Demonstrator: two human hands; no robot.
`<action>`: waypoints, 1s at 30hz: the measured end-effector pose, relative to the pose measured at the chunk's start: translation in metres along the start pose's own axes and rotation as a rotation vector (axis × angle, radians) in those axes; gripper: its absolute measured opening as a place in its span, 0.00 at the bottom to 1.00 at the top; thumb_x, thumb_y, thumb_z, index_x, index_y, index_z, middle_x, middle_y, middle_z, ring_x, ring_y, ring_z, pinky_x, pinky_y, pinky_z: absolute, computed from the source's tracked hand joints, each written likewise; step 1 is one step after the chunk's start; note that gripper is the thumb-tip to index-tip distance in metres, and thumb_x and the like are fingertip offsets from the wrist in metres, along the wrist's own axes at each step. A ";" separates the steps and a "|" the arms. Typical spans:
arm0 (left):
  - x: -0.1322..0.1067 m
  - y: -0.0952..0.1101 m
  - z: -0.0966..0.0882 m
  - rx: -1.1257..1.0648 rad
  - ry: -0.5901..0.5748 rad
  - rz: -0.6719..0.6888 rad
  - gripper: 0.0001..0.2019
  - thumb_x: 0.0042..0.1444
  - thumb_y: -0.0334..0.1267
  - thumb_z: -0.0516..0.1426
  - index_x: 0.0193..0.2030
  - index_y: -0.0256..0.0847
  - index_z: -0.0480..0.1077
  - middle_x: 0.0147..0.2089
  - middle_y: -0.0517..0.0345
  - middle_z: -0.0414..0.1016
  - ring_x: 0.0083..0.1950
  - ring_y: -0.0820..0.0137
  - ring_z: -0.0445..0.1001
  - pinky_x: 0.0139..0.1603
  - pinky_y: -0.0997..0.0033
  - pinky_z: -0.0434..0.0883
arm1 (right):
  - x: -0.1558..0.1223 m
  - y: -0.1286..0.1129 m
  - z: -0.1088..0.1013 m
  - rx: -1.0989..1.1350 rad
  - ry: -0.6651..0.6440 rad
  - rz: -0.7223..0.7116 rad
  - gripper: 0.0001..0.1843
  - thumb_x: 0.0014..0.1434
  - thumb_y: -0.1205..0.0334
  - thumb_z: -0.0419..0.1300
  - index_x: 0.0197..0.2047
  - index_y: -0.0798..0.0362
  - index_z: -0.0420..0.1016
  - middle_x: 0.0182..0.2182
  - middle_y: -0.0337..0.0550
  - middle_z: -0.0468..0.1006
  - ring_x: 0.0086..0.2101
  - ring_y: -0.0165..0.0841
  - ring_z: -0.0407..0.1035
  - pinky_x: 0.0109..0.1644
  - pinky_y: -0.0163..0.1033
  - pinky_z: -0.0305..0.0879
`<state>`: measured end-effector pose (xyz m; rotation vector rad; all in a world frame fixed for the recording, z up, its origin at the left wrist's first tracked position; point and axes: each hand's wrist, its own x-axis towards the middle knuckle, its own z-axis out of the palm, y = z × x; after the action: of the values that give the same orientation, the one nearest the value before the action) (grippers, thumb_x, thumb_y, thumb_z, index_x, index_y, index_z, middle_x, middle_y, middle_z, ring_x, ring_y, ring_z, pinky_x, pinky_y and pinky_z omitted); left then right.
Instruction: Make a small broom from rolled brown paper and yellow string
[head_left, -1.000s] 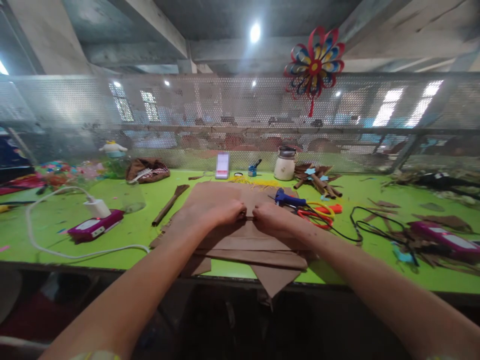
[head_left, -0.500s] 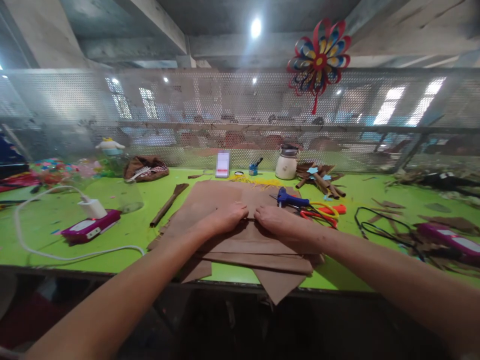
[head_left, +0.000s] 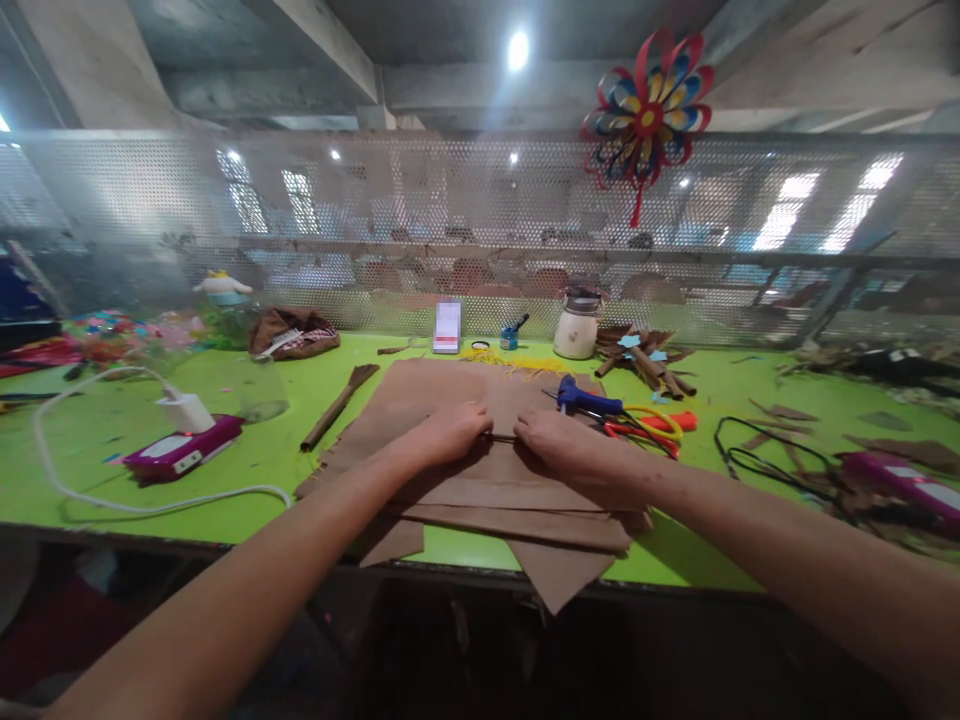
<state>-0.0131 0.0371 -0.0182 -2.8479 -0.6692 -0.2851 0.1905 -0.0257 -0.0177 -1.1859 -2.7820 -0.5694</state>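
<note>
My left hand [head_left: 459, 434] and my right hand [head_left: 553, 438] rest close together over a stack of brown paper sheets [head_left: 435, 388]. Both have curled fingers, pinching a thin rolled strip of brown paper [head_left: 503, 437] that shows in the small gap between them. Most of the strip is hidden under my fingers. Just beyond my right hand lies a blue glue gun [head_left: 589, 398], beside scissors with orange and yellow handles [head_left: 652, 428]. Left of the sheets is a rolled brown paper tube [head_left: 339, 408].
A purple power strip [head_left: 184, 447] with a white charger and cable lies left; another purple one [head_left: 904, 485] sits among scraps at right. Along the back stand a phone [head_left: 448, 328], a small blue bottle [head_left: 509, 338], a jug [head_left: 577, 325] and several brown rolls [head_left: 649, 368].
My hands have drawn very slightly apart, so a little more of the rolled strip shows between them. The whole view has shifted a touch.
</note>
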 end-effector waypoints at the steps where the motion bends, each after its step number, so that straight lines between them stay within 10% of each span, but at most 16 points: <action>1: -0.001 0.000 -0.001 -0.007 -0.001 -0.003 0.06 0.53 0.32 0.51 0.31 0.36 0.69 0.32 0.52 0.69 0.33 0.70 0.65 0.34 0.72 0.61 | -0.001 0.000 0.000 -0.007 0.002 -0.029 0.08 0.54 0.67 0.52 0.37 0.61 0.68 0.33 0.50 0.71 0.32 0.34 0.64 0.38 0.38 0.58; 20: -0.009 0.014 -0.014 0.022 -0.002 0.050 0.07 0.52 0.33 0.50 0.31 0.36 0.69 0.35 0.49 0.68 0.36 0.68 0.64 0.38 0.70 0.61 | -0.008 -0.009 -0.022 -0.019 -0.072 -0.186 0.11 0.52 0.70 0.51 0.39 0.64 0.69 0.35 0.56 0.71 0.36 0.38 0.64 0.41 0.42 0.59; 30: 0.024 -0.008 -0.054 -0.339 0.012 -0.359 0.07 0.48 0.36 0.55 0.31 0.42 0.74 0.27 0.59 0.74 0.31 0.71 0.67 0.33 0.74 0.60 | -0.002 -0.011 -0.027 -0.031 0.031 -0.037 0.11 0.56 0.69 0.50 0.39 0.64 0.69 0.34 0.54 0.70 0.36 0.37 0.63 0.41 0.41 0.58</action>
<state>-0.0033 0.0409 0.0406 -3.0163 -1.2391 -0.5143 0.1823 -0.0437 0.0038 -1.1228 -2.7847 -0.6303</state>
